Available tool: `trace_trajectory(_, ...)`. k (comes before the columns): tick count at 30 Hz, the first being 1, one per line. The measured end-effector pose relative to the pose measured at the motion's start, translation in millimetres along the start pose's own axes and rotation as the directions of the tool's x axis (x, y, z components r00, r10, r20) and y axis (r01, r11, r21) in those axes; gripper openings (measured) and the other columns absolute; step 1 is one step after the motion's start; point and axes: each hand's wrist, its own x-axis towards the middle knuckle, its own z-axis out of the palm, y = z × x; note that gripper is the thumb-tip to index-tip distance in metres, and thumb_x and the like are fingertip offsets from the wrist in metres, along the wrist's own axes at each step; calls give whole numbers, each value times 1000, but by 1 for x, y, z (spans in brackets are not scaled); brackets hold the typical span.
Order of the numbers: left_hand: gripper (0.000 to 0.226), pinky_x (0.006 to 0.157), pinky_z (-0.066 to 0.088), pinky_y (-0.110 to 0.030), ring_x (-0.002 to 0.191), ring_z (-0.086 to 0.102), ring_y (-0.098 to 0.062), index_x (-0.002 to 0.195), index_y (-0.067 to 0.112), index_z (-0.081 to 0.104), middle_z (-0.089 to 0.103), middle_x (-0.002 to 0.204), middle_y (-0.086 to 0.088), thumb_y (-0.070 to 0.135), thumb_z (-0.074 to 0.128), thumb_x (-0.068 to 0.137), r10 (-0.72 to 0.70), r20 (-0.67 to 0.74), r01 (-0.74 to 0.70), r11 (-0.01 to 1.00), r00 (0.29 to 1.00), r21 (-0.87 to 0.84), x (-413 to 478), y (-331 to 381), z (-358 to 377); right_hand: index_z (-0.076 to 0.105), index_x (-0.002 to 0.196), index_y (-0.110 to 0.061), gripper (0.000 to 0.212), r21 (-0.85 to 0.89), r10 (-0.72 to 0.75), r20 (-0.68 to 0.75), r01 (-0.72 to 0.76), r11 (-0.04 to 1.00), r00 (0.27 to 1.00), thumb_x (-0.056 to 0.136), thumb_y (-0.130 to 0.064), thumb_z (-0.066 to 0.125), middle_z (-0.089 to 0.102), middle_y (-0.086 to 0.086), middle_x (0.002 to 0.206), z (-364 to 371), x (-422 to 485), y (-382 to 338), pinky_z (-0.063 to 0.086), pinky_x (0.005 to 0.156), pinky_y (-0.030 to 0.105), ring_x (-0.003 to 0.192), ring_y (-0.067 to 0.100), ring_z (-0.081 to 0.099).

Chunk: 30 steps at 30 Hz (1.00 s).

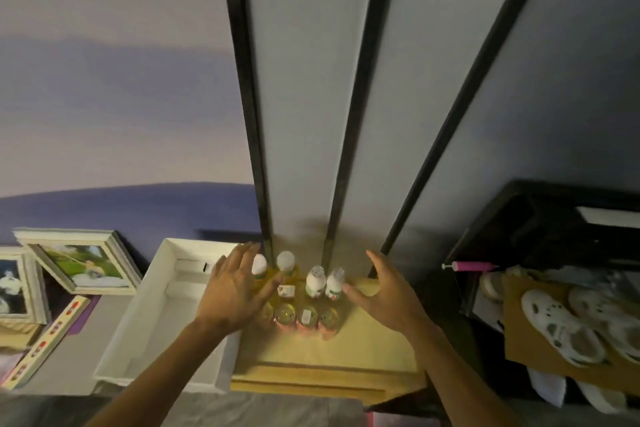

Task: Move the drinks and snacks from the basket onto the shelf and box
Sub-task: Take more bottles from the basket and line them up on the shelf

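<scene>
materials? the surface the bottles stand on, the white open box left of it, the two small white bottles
Surface: pale wood or plywood, matt; stacked layers show at its front edge. White open box: matt painted board or cardboard, thin flat walls; cannot tell which. Small white bottles: probably opaque plastic, faint sheen.

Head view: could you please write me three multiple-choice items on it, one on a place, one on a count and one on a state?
1. Where does the white tray lie? A left of the tan box; B right of it; C on it.
2. How many bottles stand in the back row? A one; B four; C seven.
3. The left hand and right hand are: A open; B fists; C gripping bottles.
A, tray adjoins box's left edge; B, four tops line up; A, fingers spread straight.
</scene>
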Motion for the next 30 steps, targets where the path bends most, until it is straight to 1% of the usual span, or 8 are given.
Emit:
trace_trajectory(3,103,128,19,-49,155,26,-24,162,24,28,29,168,-1,92,22,85,72,-49,-69,996,996,60,15,12,-68,7,172,-28,116,-94,-26,-27,23,995,999,85,-84,61,3,-5,180,-66,-7,-44,29,128,50,165,21,12)
trace_trajectory(6,101,129,13,-50,159,15,-23,164,28,21,20,172,1,93,23,86,157,-76,-150,985,985,82,25,22,-131,-1,172,-25,118,-199,-45,-108,22,980,993,88,-85,56,-6,-2,180,-124,-22,-93,20,129,47,166,23,2)
trace_trajectory(8,97,130,9,-50,160,8,-20,164,32,17,14,173,4,92,20,87,216,-84,-208,973,973,97,25,33,-170,-3,172,-23,119,-243,-53,-165,11,970,985,88,-87,52,-7,0,180,-154,-37,-123,17,130,46,166,24,0)
trace_trajectory(10,96,129,10,-52,160,8,-20,163,34,19,16,173,4,92,16,87,279,-111,-266,957,954,118,21,42,-206,-2,172,-22,120,-250,-49,-205,-4,968,978,87,-89,50,-5,2,180,-174,-55,-151,17,130,45,166,24,1)
trace_trajectory(17,95,127,17,-49,157,21,-22,164,30,21,20,172,1,89,19,90,388,-159,-367,919,908,145,-16,52,-292,3,172,-22,119,-216,-54,-269,-6,976,962,87,-91,47,5,3,180,-194,-118,-225,26,128,47,165,27,14)
trace_trajectory(23,100,127,21,-50,156,26,-23,164,29,20,22,172,0,92,14,87,341,-211,-315,938,916,147,-78,17,-329,5,172,-22,120,-264,-162,-226,99,959,961,85,-93,46,11,2,180,-173,-151,-280,28,128,46,164,25,21)
trace_trajectory(27,98,126,22,-49,155,27,-23,164,29,20,23,171,0,90,16,89,241,-269,-201,965,933,169,-144,-28,-348,4,172,-21,119,-296,-288,-132,239,925,949,87,-92,47,10,2,180,-139,-164,-329,29,129,47,164,25,21)
trace_trajectory(30,96,126,23,-50,155,28,-23,164,28,21,24,171,-1,89,20,90,143,-305,-92,980,942,176,-203,-71,-364,6,172,-22,117,-253,-375,-60,350,902,925,87,-90,50,12,0,180,-98,-174,-370,30,128,46,163,25,24)
